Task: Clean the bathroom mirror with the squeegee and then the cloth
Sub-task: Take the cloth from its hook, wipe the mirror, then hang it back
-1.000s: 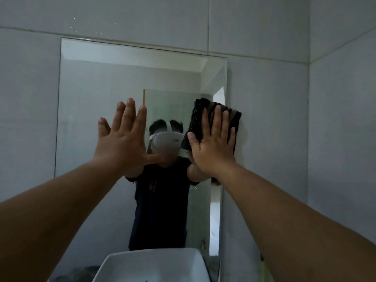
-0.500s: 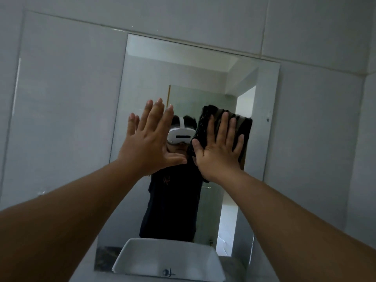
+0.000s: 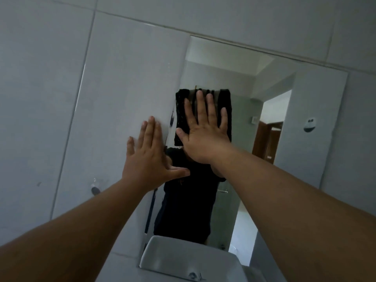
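A frameless mirror (image 3: 301,119) hangs on the tiled wall. A dark folded cloth (image 3: 224,104) lies flat against the glass near the mirror's left edge. My right hand (image 3: 205,131) presses the cloth onto the glass with a flat palm and spread fingers. My left hand (image 3: 150,157) lies flat and empty on the wall tile at the mirror's left edge, its thumb reaching over the glass. No squeegee is in view.
A white basin (image 3: 183,259) sits below the mirror. Grey wall tiles (image 3: 61,98) surround the glass. A small round fitting (image 3: 94,189) sticks out of the wall at the lower left. The mirror reflects a person in dark clothes and a doorway.
My right hand has slid the cloth from the mirror's right side across to its left edge. My left hand has moved left off the glass onto the tile. The view has swung left.
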